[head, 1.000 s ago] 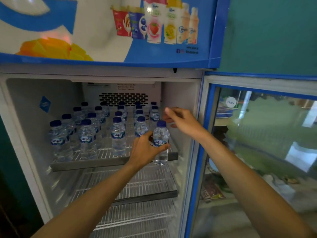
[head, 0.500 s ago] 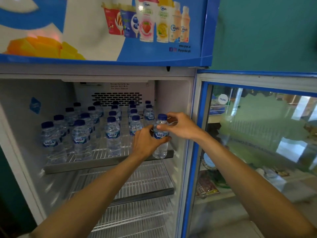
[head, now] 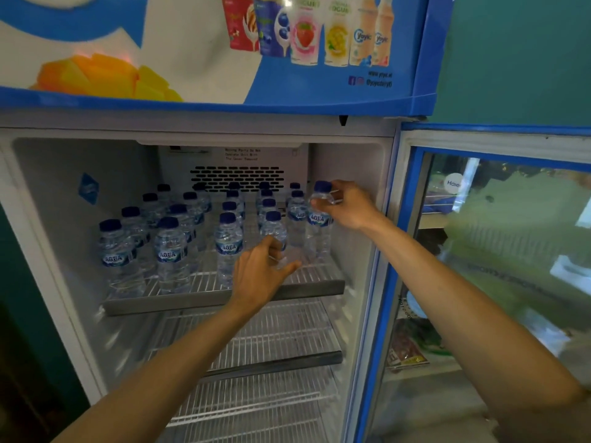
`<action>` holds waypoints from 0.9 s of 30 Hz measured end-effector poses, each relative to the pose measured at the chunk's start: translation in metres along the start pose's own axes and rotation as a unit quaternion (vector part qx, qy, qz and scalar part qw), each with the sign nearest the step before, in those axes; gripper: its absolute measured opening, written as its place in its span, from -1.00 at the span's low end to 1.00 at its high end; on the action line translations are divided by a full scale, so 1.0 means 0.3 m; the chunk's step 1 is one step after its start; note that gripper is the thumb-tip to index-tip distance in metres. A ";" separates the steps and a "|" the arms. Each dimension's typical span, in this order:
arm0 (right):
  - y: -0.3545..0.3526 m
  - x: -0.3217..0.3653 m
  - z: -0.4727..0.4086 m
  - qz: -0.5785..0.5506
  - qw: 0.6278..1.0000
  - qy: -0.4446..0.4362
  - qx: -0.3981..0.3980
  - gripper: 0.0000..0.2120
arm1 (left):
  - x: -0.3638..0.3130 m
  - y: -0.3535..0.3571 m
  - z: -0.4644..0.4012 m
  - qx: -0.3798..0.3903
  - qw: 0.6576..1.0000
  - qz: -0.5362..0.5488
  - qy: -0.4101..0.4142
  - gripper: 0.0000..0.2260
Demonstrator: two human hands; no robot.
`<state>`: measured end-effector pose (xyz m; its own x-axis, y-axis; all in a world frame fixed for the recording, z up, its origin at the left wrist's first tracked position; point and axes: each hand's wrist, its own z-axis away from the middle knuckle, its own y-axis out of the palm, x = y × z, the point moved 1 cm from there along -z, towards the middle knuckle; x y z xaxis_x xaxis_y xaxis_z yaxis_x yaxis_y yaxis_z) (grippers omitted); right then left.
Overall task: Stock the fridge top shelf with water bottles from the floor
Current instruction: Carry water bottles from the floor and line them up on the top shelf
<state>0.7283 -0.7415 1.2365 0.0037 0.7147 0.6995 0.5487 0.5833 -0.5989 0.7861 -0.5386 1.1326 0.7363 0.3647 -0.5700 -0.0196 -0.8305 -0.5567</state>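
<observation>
Right hand (head: 347, 206) pinching shoulder of clear plastic blue-capped water bottle (head: 319, 219), steered upright at 3 o'clock of wire top shelf (head: 224, 300); left hand (head: 260, 273) loosely open, empty, likely steadying neighbouring bottles (head: 169, 251).

Bottles on the top shelf (head: 224, 297)

A bottle (head: 318, 215) is gripped by the right hand (head: 347, 206); another (head: 273, 231) is touched by the left hand (head: 260, 273).

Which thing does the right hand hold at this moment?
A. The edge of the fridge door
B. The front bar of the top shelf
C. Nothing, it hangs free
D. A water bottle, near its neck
D: the right hand pinches the blue-capped water bottle just under its cap, at the right end of the top shelf.
</observation>
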 end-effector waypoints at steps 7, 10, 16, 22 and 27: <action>0.144 -0.107 -0.088 0.014 0.996 0.082 0.033 -0.55 | 0.196 -0.091 0.054 0.076 0.990 -0.090 0.071 -0.79; 0.188 -0.144 -0.081 -0.001 0.995 0.092 0.033 -0.68 | 0.271 -0.104 0.065 0.103 0.980 -0.135 0.104 -0.78; 0.238 -0.199 -0.103 -0.049 0.995 0.088 0.002 -0.62 | 0.354 -0.085 0.085 0.119 0.980 -0.124 0.096 -0.85; 0.285 -0.250 -0.062 -0.085 0.989 0.083 -0.089 -0.55 | 0.401 -0.044 0.103 0.061 0.996 -0.059 0.036 -0.84; 0.355 -0.345 -0.079 -0.040 0.990 0.134 -0.031 -0.10 | 0.397 -0.016 0.137 -0.002 0.997 -0.073 0.026 -0.72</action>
<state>0.8062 -0.7626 1.1096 0.1761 0.5337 0.8272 0.6057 0.6036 -0.5184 0.8461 -0.4738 1.0425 0.7650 0.4599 -0.4509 0.0929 -0.7715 -0.6294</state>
